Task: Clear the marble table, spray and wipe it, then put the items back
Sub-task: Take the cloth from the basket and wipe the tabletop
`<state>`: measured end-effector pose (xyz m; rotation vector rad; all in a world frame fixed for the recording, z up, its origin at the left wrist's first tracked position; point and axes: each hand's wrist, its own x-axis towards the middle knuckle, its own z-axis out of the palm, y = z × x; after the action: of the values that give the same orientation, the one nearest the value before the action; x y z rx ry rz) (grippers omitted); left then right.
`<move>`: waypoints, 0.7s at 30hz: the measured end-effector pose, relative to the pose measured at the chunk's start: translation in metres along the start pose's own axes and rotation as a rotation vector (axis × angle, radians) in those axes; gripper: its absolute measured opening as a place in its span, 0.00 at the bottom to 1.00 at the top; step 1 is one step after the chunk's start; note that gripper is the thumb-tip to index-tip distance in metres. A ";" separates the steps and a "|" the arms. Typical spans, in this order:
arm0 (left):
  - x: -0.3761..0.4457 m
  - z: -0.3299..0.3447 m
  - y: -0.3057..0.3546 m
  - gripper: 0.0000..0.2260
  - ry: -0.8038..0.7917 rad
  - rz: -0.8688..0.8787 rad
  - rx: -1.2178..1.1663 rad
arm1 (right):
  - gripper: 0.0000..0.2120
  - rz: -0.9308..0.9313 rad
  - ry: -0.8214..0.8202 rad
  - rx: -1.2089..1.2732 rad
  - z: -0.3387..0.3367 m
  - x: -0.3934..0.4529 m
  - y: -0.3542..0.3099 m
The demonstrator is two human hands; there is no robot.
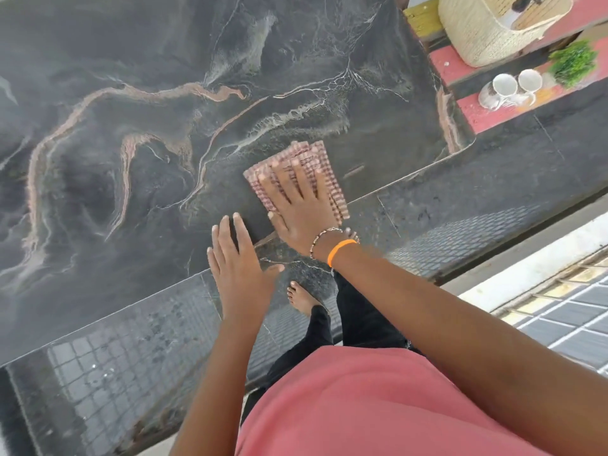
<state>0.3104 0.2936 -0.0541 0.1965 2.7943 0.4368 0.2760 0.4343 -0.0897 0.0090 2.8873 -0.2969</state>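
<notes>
On one marble table (131, 126), one cloth (324, 162), two cups (513, 88).

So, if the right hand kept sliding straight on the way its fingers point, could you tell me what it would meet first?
Nothing soon, it seems: the right hand presses the pink checked cloth, fingers aimed across bare black veined marble table. The white cups sit well off to the right.
</notes>
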 end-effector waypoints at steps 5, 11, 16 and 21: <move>-0.032 -0.001 -0.033 0.43 0.064 -0.172 -0.060 | 0.29 -0.361 -0.105 -0.080 0.013 0.001 -0.074; -0.043 0.003 -0.027 0.37 0.030 -0.097 -0.068 | 0.27 -0.503 -0.053 -0.177 0.009 -0.024 -0.028; -0.033 0.013 0.009 0.34 -0.046 0.114 -0.090 | 0.26 -0.331 0.016 -0.167 0.003 -0.043 0.052; -0.019 0.023 0.047 0.34 -0.089 0.257 -0.071 | 0.25 -0.091 0.041 -0.171 -0.013 -0.058 0.139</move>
<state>0.3399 0.3411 -0.0545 0.5492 2.6706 0.5710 0.3332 0.5745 -0.0921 -0.1472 2.9489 -0.0657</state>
